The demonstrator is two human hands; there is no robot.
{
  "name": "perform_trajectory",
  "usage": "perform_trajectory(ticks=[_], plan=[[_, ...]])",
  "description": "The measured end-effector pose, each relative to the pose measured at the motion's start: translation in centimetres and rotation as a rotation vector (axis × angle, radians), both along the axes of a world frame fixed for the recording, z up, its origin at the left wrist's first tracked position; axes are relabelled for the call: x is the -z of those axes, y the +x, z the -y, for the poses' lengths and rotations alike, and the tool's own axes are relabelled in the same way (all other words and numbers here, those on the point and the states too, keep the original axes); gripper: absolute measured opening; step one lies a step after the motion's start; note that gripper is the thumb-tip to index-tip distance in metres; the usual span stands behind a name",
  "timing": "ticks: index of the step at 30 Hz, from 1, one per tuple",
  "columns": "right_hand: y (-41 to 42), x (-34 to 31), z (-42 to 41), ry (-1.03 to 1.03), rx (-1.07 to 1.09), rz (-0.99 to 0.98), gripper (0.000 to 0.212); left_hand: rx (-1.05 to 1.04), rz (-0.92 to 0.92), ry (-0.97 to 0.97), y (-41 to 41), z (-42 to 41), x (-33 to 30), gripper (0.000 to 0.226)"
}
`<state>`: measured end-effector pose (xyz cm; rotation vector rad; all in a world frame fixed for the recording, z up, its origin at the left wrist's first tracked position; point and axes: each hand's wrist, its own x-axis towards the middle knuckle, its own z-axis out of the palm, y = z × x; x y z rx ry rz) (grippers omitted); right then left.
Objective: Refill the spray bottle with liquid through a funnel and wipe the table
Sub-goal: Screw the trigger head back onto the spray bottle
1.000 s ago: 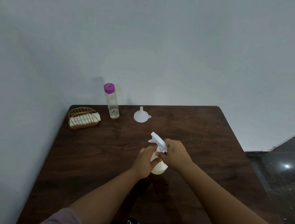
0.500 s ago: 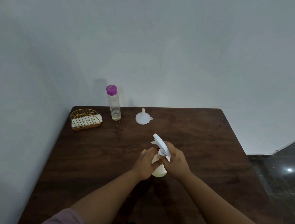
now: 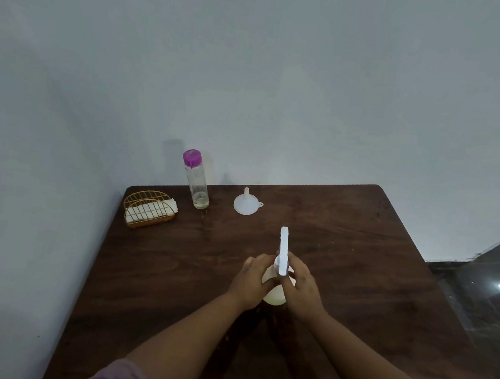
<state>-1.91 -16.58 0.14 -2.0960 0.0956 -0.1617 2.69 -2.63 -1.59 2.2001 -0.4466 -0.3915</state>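
The spray bottle (image 3: pixel 275 293) stood upright on the dark wooden surface (image 3: pixel 357 257), about midway between its left and right edges and nearer the front edge than the far one. The left hand (image 3: pixel 250 282) wrapped its grip round the white body, and the right hand (image 3: pixel 301 286) had its grip closed on the neck just below the spray head (image 3: pixel 283 248), whose nozzle pointed toward the far edge. This looked like the unscrewing of the head, the opening step of the refill; whether the thread had loosened could not be told.

The rest seemed untouched. The funnel (image 3: pixel 245 204) sat mouth-down, spout up, near the far edge, well apart from the bottle. Left of it the clear bottle (image 3: pixel 197 185), its purple cap (image 3: pixel 192 158) on, held only a little liquid at the bottom. In the far left corner a gold wire holder (image 3: pixel 148 211) kept white napkins (image 3: pixel 151 210), likely meant for wiping. Removing the head, seating the funnel, pouring, recapping and wiping all appeared to remain.
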Motion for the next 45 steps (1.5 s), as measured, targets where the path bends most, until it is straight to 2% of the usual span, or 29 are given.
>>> perform_trajectory(ticks=[3, 7, 11, 12, 14, 18, 22, 24, 27, 29, 31, 33, 34, 38, 40, 42, 45], plan=[[0.4, -0.6, 0.0, 0.069, 0.149, 0.023, 0.014, -0.023, 0.028, -0.004, -0.1, 0.1, 0.0, 0.036], [1.2, -1.0, 0.1, 0.123, 0.214, -0.015, 0.040, -0.030, 0.031, 0.005, -0.4, 0.2, 0.1, 0.036], [1.7, -0.5, -0.2, 0.153, 0.098, -0.164, 0.068, -0.003, 0.019, 0.026, -0.1, 0.1, -0.3, 0.038], [1.4, -0.1, -0.2, 0.163, 0.054, -0.162, 0.066, 0.005, 0.011, 0.027, 0.0, 0.0, -0.4, 0.038], [0.8, 0.6, -0.4, 0.108, 0.016, -0.115, 0.044, 0.012, 0.007, 0.023, 0.2, 0.0, -0.6, 0.038], [0.5, 0.9, -0.5, 0.059, 0.146, -0.035, 0.012, -0.010, 0.035, 0.009, -0.2, 0.1, -0.6, 0.040], [0.5, 0.3, -0.5, 0.130, 0.280, -0.063, 0.026, -0.033, 0.053, 0.000, -0.2, 0.0, -0.8, 0.036], [0.5, 0.1, 0.0, 0.081, 0.212, -0.111, 0.031, -0.009, 0.058, 0.007, -0.2, 0.0, -1.0, 0.037], [0.7, -0.2, 0.4, -0.045, 0.064, -0.109, 0.050, 0.036, 0.037, 0.039, 0.1, -0.1, -1.2, 0.041], [0.7, -0.3, 0.0, -0.104, -0.012, -0.089, 0.050, 0.065, 0.011, 0.050, 0.1, -0.1, -1.1, 0.047], [0.4, -0.1, -0.5, -0.107, 0.017, -0.097, 0.048, 0.077, 0.006, 0.055, 0.0, 0.0, -0.2, 0.054], [-0.1, 0.2, -1.0, -0.107, 0.129, -0.113, 0.056, 0.065, 0.022, 0.078, -0.3, 0.2, 0.1, 0.054], [-0.2, 0.3, -1.4, -0.116, 0.186, -0.114, 0.055, 0.046, 0.033, 0.077, -0.5, 0.3, 0.0, 0.052], [0.3, -0.3, -3.7, -0.114, 0.399, -0.180, 0.029, 0.005, 0.075, 0.063, -0.7, 0.5, 0.3, 0.045], [0.7, -0.3, -4.0, -0.072, 0.434, -0.237, 0.029, -0.017, 0.098, 0.077, -0.8, 0.6, 0.3, 0.044], [0.6, 0.1, -3.4, -0.091, 0.376, -0.212, 0.028, -0.036, 0.107, 0.090, -0.9, 0.6, 0.5, 0.044], [0.1, 0.8, -1.8, -0.247, 0.206, -0.123, 0.026, -0.023, 0.112, 0.098, -0.9, 0.4, 0.6, 0.043]])
